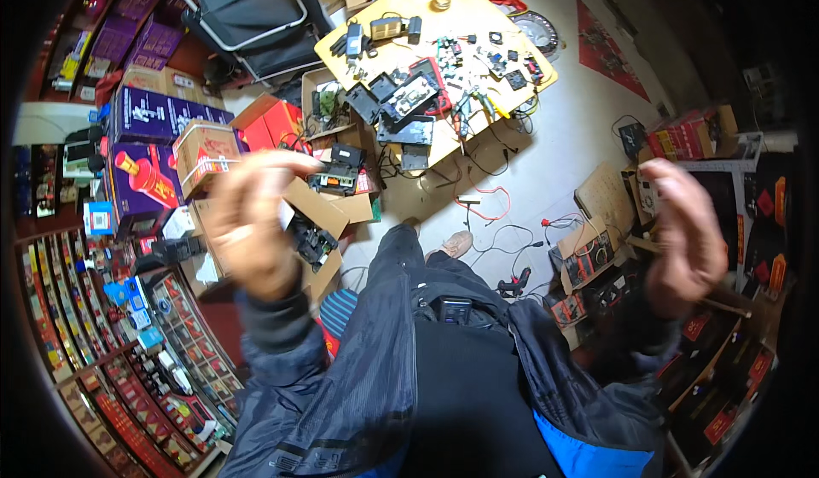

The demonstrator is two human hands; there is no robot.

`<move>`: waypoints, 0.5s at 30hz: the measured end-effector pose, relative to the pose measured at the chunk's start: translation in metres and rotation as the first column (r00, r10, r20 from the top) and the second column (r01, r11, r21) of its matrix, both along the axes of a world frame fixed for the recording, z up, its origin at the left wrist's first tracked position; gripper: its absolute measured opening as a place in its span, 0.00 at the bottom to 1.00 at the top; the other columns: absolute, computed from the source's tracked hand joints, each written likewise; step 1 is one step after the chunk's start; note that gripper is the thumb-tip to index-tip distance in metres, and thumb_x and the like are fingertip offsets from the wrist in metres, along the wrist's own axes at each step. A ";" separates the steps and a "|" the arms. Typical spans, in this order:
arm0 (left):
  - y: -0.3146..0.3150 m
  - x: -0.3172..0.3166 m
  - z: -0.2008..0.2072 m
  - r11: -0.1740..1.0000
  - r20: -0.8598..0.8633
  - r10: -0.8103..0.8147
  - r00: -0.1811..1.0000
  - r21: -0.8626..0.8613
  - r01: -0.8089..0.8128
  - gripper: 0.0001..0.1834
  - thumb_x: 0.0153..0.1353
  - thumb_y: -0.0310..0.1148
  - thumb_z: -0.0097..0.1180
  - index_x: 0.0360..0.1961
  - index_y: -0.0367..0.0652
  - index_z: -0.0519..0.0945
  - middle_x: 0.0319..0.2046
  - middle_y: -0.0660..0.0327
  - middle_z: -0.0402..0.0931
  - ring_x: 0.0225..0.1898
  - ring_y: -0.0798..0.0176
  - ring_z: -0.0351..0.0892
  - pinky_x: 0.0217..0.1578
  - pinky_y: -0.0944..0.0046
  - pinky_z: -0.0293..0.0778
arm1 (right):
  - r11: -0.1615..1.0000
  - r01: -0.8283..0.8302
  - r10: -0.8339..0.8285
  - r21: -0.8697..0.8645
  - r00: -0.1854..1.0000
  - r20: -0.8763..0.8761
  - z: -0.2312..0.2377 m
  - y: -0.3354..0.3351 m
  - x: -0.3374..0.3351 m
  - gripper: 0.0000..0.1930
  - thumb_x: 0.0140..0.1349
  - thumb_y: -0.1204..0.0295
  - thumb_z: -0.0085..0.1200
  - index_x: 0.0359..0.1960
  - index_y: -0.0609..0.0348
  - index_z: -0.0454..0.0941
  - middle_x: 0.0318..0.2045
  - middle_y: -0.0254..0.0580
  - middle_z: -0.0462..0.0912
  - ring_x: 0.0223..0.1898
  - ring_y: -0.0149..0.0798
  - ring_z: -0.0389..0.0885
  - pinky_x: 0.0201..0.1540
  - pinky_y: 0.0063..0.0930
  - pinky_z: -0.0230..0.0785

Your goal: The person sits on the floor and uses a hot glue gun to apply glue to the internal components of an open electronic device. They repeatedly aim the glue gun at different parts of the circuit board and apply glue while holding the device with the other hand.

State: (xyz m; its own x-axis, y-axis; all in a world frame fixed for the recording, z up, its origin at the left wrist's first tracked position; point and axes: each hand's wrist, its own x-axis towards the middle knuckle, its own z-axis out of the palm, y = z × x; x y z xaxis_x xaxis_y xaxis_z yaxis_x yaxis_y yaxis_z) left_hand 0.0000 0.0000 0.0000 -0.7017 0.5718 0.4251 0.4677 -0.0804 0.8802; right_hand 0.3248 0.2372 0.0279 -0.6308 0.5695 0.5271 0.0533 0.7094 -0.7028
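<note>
My left hand (pixel 256 222) is raised at the left, its fingers curved and apart, holding nothing. Behind its fingertips is a cardboard box with a black electronic unit (pixel 339 173). My right hand (pixel 685 235) is up at the right, slightly blurred, loosely curved and empty too. Cartons lie on the floor below it. Between the hands and farther off stands a low wooden table (pixel 341 51). On it are an opened black device casing (pixel 409 94), a red-edged frame, screwdriver-like tools, power adapters (pixel 388 29) and several small loose parts.
Purple boxes (pixel 141 115) are stacked at the left, above shelves (pixel 111 358) of small packages. A folding chair (pixel 247 8) stands far left. Cables (pixel 490 201) and a black handheld tool (pixel 514 283) lie on the floor. A glass jar (pixel 440 0) stands at the table's far end.
</note>
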 end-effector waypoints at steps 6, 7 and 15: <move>-0.061 0.030 -0.210 0.920 0.731 0.218 0.647 -0.375 0.113 0.13 0.71 0.34 0.65 0.29 0.39 0.83 0.24 0.66 0.80 0.26 0.74 0.76 0.32 0.69 0.73 | 0.921 0.118 0.025 -0.372 0.933 0.358 -0.119 -0.052 -0.057 0.03 0.59 0.80 0.68 0.34 0.67 0.87 0.35 0.46 0.88 0.38 0.39 0.87 0.43 0.29 0.78; -0.068 0.031 -0.230 0.851 0.703 0.252 0.665 -0.488 0.194 0.15 0.70 0.34 0.66 0.26 0.40 0.81 0.20 0.68 0.77 0.23 0.74 0.73 0.28 0.68 0.70 | 0.913 0.095 0.077 -0.396 0.915 0.395 -0.133 -0.059 -0.066 0.03 0.59 0.80 0.69 0.31 0.67 0.86 0.32 0.45 0.88 0.36 0.39 0.87 0.41 0.30 0.77; -0.101 0.001 -0.279 0.790 0.660 0.187 0.728 -0.542 0.289 0.25 0.67 0.35 0.69 0.16 0.40 0.71 0.17 0.73 0.66 0.24 0.77 0.59 0.25 0.67 0.61 | 0.861 0.022 0.274 -0.508 0.822 0.500 -0.203 -0.094 -0.141 0.07 0.59 0.75 0.71 0.31 0.66 0.84 0.31 0.46 0.85 0.33 0.48 0.84 0.38 0.35 0.76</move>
